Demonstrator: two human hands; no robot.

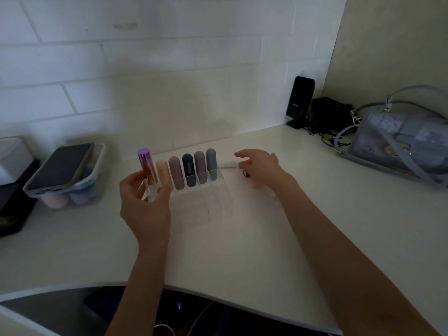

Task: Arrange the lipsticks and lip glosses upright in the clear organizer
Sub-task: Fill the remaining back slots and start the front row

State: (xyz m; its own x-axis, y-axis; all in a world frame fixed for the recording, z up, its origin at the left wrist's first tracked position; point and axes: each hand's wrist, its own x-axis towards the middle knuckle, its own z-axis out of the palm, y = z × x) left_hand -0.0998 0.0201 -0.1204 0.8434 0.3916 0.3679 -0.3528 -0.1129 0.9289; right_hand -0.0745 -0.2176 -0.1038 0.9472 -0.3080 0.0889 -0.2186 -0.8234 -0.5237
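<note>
A clear organizer stands mid-counter. Several rounded lipsticks stand upright in its back row, from a beige one to a grey one. My left hand holds a lip gloss with a purple cap upright at the organizer's back left corner. My right hand hovers with fingers spread to the right of the organizer. Under it lie a white tube and a small dark lipstick on the counter.
A plastic tub with makeup sponges and a phone on top sits at the left. A black speaker and cables stand in the back corner. A grey handbag lies at the right. The counter's front edge curves near me.
</note>
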